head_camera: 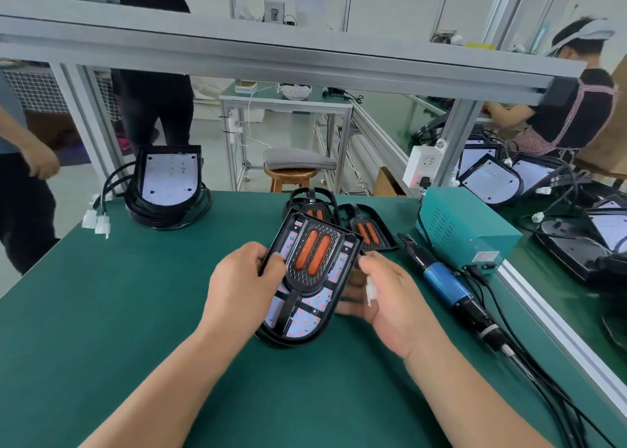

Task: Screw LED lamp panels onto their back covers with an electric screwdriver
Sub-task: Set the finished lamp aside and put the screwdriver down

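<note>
While my left hand grips the left edge of the cover, thumb on top and fingers curled beneath, my right hand cups the right edge, its fingers curled under the shell. A white plug lies against those right fingers; whether they pinch it I cannot tell. Both hands thus hold the one assembly, tilted, far end raised, near end resting on the green surface.

Within the cover sits the white panel, dotted with red. Over it lies a black grille with two orange strips. I cannot see screws or screw holes at this size.

To the right, on the surface and untouched, lies the blue screwdriver, its tip pointing away from me and its cable trailing toward me. Just beyond it stands a teal box. Two spare grilles lie behind the held piece. A stack of lamps with coiled cables stands at far left.

I judge the step in hand to be seating and aligning the parts, before any driving. The next move calls for laying the assembly flat, steadying it with the left hand, and freeing the right to take up the screwdriver.
</note>
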`<move>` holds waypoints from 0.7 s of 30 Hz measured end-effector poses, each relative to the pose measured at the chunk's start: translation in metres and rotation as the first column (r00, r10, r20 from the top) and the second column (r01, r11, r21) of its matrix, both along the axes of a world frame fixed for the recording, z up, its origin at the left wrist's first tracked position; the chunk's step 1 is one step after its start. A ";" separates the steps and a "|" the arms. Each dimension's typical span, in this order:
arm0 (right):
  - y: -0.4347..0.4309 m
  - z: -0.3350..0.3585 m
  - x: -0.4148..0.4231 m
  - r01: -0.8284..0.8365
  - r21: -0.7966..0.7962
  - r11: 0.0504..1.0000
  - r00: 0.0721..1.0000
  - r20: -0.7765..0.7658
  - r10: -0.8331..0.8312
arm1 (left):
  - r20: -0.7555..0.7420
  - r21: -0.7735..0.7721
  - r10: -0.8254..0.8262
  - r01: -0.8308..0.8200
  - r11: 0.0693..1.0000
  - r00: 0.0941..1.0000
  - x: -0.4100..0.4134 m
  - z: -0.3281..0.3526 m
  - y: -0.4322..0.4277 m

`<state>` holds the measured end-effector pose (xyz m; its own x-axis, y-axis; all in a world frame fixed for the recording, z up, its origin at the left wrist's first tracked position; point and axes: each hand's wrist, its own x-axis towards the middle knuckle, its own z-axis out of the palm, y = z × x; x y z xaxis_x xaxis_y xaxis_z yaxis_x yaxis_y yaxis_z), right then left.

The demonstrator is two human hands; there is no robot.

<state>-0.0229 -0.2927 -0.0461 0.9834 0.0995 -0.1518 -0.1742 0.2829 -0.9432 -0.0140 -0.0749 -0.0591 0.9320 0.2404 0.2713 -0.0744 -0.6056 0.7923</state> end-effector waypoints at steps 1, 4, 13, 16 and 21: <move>0.002 0.000 -0.002 -0.022 0.035 0.999 1.000 0.006 0.022 | -0.007 0.006 0.016 -0.016 1.000 1.000 0.000 -0.001 -0.001; 0.007 -0.004 -0.003 -0.036 0.044 0.998 0.998 0.046 0.034 | -0.022 0.014 0.046 -0.046 0.999 0.999 0.000 -0.002 -0.004; 0.006 -0.015 -0.008 0.074 -0.488 0.869 0.959 0.273 0.071 | -0.075 0.001 0.058 -0.058 0.998 0.995 0.002 -0.006 -0.007; 0.007 -0.016 -0.008 0.040 -0.476 0.878 0.960 0.261 0.098 | -0.088 -0.048 0.016 -0.021 0.999 0.996 0.002 -0.006 -0.007; 0.003 -0.014 -0.004 0.147 -0.383 0.912 0.950 0.313 -0.022 | -0.030 -0.303 -0.144 0.129 0.944 0.989 -0.001 -0.009 -0.008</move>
